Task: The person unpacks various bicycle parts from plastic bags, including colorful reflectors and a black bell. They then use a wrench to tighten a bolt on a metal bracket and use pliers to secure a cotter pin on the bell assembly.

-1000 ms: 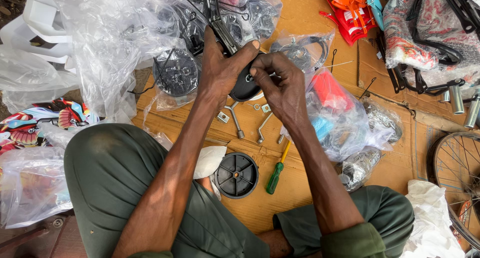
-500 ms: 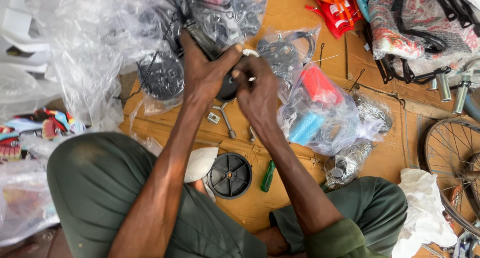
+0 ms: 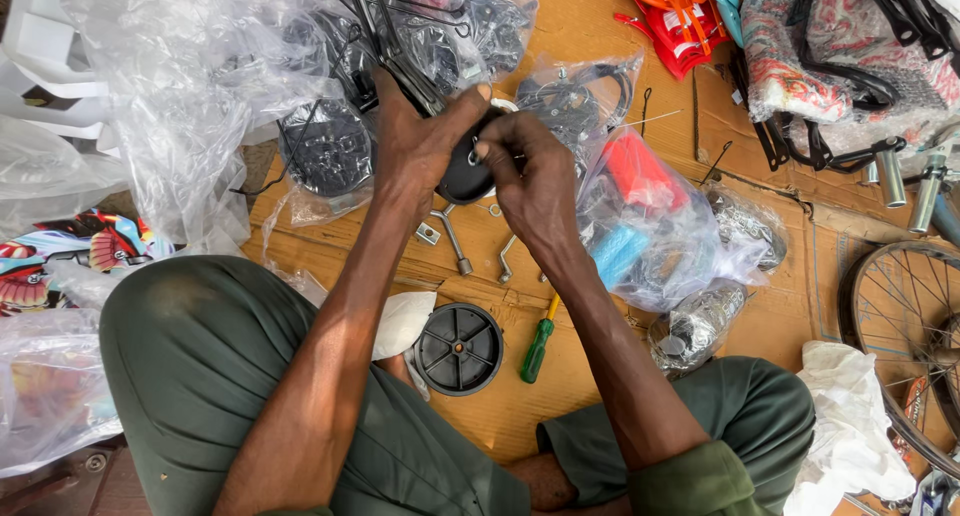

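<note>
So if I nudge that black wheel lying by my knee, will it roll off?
Probably not: the black wheel lies flat on the cardboard, so it would likely slide. It looks like rigid plastic, probably light. On edge, it could roll.

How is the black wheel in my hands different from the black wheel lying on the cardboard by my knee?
The held black wheel is raised off the floor, gripped between the left hand and right hand, and mostly hidden by them. The loose black wheel lies flat on the cardboard, untouched, with its ribbed spoked face and centre hole in full view, beside a green-handled screwdriver. Both are round, black and look like plastic.
</note>
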